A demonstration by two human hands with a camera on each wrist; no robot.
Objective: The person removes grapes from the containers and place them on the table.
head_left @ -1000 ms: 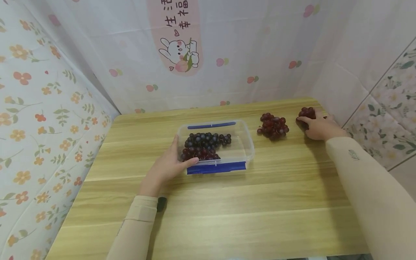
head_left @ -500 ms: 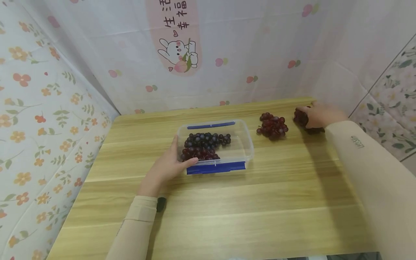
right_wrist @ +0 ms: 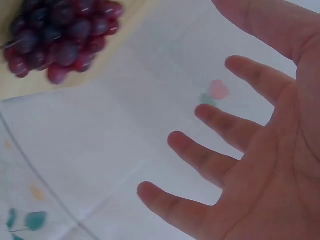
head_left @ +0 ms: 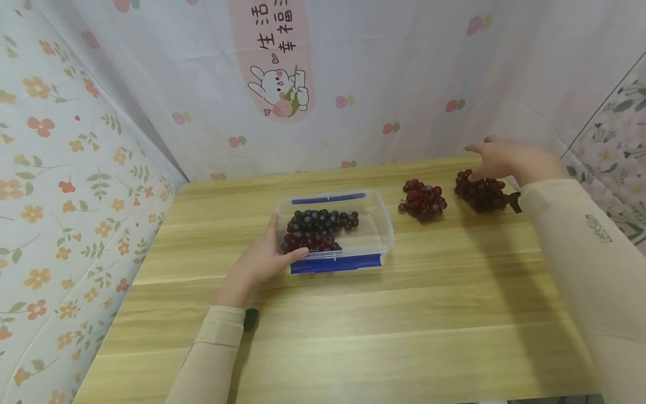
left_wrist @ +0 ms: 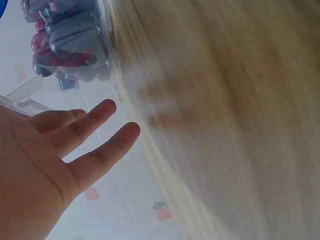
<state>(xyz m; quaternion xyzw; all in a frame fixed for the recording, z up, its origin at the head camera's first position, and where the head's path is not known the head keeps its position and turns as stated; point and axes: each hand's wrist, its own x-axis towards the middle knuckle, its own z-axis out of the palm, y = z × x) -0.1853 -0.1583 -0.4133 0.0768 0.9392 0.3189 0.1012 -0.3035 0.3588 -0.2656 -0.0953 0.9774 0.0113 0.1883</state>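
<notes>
Cloth (head_left: 378, 67): white, creased, beyond the table's 12 o'clock edge; printed fruit and rabbit; 生活 and 幸福 legible, further lettering cut off above.
Table (head_left: 404, 325): yellowish wood grain, 6 o'clock edge partly cut off.
Right sleeve (head_left: 590, 264): beige, smooth; print reads "LetsSlim"; lower end cut off.
Left sleeve (head_left: 207, 359): beige, wrinkled; faint print unreadable.
Box (head_left: 370, 235): clear plastic, rounded rectangle, on the table; blue clips (head_left: 335, 264) at 12 and 6 o'clock; left corner covered by a hand.
Left hand (head_left: 259, 261): at the box's 8 o'clock corner, fingers extended, thumb across the rim; nothing gripped.
Right hand (head_left: 515, 160): fingers spread wide, nothing held; over the far bunch (head_left: 481, 193), contact cannot be confirmed.
Far bunch: red, between the box's 2 and 3 o'clock, partly covered by the thumb.
Near bunch (head_left: 423, 200): red, same bearing, closer to the box.
Boxed grapes (head_left: 315, 220): black and red, round, towards 9 o'clock; blurred through plastic in the left wrist view.
</notes>
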